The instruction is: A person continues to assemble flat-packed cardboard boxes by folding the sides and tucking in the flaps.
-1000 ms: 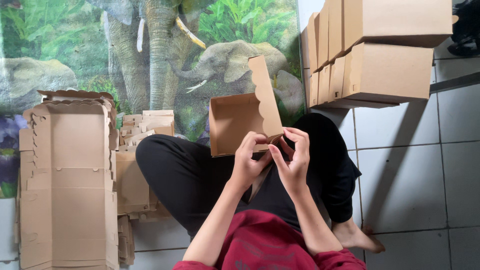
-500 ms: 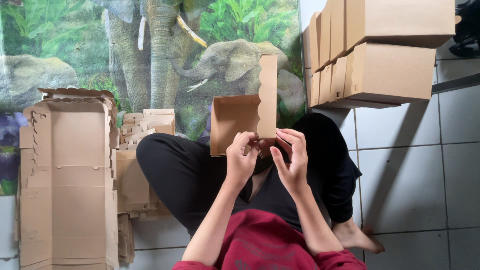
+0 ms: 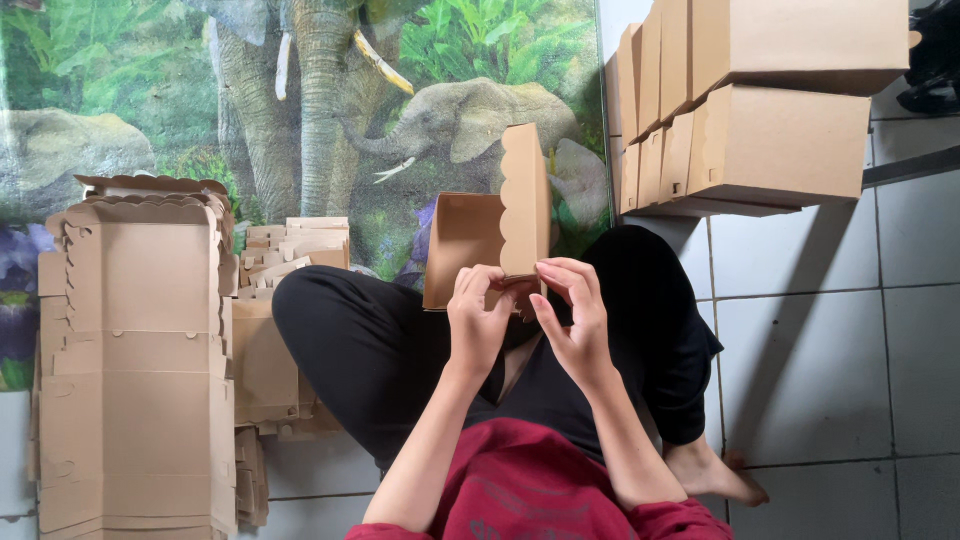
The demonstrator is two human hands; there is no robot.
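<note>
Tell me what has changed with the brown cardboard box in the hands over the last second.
The scalloped flap of the half-folded brown cardboard box swung from a leftward tilt to upright. The left hand and right hand kept their grip at the box's near edge, drawing slightly closer together. The flat cardboard blanks and the stacked finished boxes stayed put.

We see a dark red long-sleeved top [image 3: 520,490] with its sleeves pushed up past the elbows. Below it are black trousers [image 3: 380,345]; the feet [image 3: 715,475] and hands [image 3: 480,325] are bare.
</note>
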